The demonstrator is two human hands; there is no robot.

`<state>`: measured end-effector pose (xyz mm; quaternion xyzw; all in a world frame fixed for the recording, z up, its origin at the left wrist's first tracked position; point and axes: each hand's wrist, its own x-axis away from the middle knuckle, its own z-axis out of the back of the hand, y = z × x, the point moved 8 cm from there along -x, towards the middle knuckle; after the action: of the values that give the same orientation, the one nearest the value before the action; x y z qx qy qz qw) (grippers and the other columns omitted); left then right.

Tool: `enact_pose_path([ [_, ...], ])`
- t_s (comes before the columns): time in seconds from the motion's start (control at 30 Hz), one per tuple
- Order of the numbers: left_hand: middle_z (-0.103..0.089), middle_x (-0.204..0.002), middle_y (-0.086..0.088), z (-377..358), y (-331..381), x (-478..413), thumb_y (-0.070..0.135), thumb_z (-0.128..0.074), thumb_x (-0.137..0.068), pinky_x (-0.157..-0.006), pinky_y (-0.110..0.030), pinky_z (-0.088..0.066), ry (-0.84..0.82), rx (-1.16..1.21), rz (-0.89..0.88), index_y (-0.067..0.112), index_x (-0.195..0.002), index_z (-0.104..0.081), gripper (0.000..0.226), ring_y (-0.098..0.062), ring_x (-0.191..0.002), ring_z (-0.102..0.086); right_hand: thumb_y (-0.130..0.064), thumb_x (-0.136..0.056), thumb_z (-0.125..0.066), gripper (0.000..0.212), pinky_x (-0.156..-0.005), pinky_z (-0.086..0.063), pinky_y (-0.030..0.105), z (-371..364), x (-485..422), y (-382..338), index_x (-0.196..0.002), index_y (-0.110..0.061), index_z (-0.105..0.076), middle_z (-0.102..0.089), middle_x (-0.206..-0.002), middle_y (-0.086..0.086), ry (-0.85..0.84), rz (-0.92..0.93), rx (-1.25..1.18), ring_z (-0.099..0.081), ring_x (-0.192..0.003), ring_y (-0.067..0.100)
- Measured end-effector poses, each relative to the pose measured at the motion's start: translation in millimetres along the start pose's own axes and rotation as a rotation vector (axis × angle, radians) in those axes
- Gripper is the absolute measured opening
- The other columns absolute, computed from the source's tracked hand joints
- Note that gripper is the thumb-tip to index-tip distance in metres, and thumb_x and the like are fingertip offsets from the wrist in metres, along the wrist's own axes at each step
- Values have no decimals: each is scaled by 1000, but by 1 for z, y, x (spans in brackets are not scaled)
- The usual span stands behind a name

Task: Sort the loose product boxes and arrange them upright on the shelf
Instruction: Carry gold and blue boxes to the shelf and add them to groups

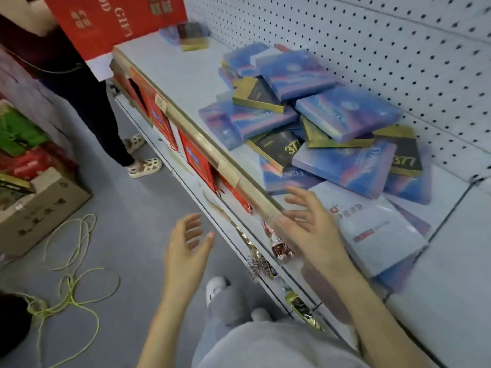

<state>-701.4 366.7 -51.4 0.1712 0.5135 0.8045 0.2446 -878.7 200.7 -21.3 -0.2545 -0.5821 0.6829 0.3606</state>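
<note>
Boxes heaped flat on shelf; left grip and right grip both spread, empty; best lift topmost blue box first, avoiding slide.

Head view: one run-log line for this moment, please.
left hand: open, empty, off the shelf | right hand: open, empty, over shelf front edge | boxes: jumbled pile, lying flat on shelf

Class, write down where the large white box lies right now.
In the head view, the white box lies flat on the shelf at lower right, just beyond the right hand, its far edge against a blue box.
</note>
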Motion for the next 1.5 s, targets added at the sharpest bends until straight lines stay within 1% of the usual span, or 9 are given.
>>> enact_pose_path([
  [0.2, -57, -110, 16, -40, 32, -119, 26, -68, -84, -89, -21, -44, -129, -3, -162, 38, -109, -54, 31, -2, -105, -56, -4, -87, -65, 47, -81, -48, 12, 15, -65, -3, -118, -39, -53, -59, -118, -14, 232, -46, -33, -64, -96, 1],
  [0.4, -54, -119, 10, -65, 79, -251, 41, -59, -81, -94, -24, -41, -280, -154, -365, 26, -123, -56, 44, -7, -112, -52, -4, -88, -64, 40, -74, -44, 4, 5, -139, -19, -122, -24, -55, -58, -112, -13, 480, -94, -87, -61, -90, -11],
  [0.6, -49, -116, 13, -102, 101, -328, 41, -63, -85, -86, -6, -30, -484, -187, -456, 22, -130, -53, 50, -6, -107, -49, -11, -92, -60, 27, -75, -42, 1, 4, -207, -30, -116, -22, -53, -61, -105, -8, 761, -178, -149, -58, -85, -13],
  [0.73, -49, -117, 27, -133, 108, -343, 55, -53, -83, -92, -7, -32, -649, -116, -485, 37, -130, -47, 51, 6, -112, -45, -19, -95, -57, 19, -76, -42, 5, 1, -243, -28, -114, -24, -55, -60, -105, -14, 854, -234, -113, -58, -94, -11],
  [0.87, -48, -126, 22, -155, 106, -354, 44, -65, -85, -84, -5, -27, -720, -118, -400, 29, -139, -43, 60, 2, -116, -41, -26, -91, -62, 36, -89, -46, 24, 0, -259, -26, -125, -17, -53, -65, -116, -6, 1099, -263, -159, -61, -105, 8],
  [1.0, -57, -127, 7, -170, 101, -368, 42, -71, -79, -88, -20, -32, -781, -139, -324, 30, -131, -52, 57, -16, -120, -47, -21, -87, -69, 42, -77, -46, 13, 4, -263, -27, -125, -13, -53, -67, -110, -1, 1292, -311, -283, -64, -97, 8],
  [1.2, -64, -101, 13, -182, 105, -378, 38, -73, -65, -81, -21, -43, -925, -5, -220, 36, -103, -63, 39, -9, -97, -56, -13, -86, -70, 26, -73, -50, 11, 7, -255, -27, -112, -14, -66, -72, -99, 0, 1280, -286, -355, -67, -90, 11],
  [1.37, -64, -99, 1, -175, 102, -379, -2, -79, -69, -64, 1, -39, -906, 108, -59, 24, -99, -57, 45, -2, -87, -57, -6, -91, -60, 34, -73, -60, 30, 9, -230, -36, -125, -7, -58, -67, -108, 9, 1306, -178, -521, -68, -98, 22],
  [1.5, -71, -90, 6, -150, 109, -372, -8, -72, -75, -74, -18, -50, -822, 222, -66, 32, -97, -48, 52, -8, -88, -67, -4, -93, -53, 29, -83, -58, 39, 18, -198, -41, -121, 0, -58, -67, -112, 11, 1295, -81, -693, -65, -100, 25],
])
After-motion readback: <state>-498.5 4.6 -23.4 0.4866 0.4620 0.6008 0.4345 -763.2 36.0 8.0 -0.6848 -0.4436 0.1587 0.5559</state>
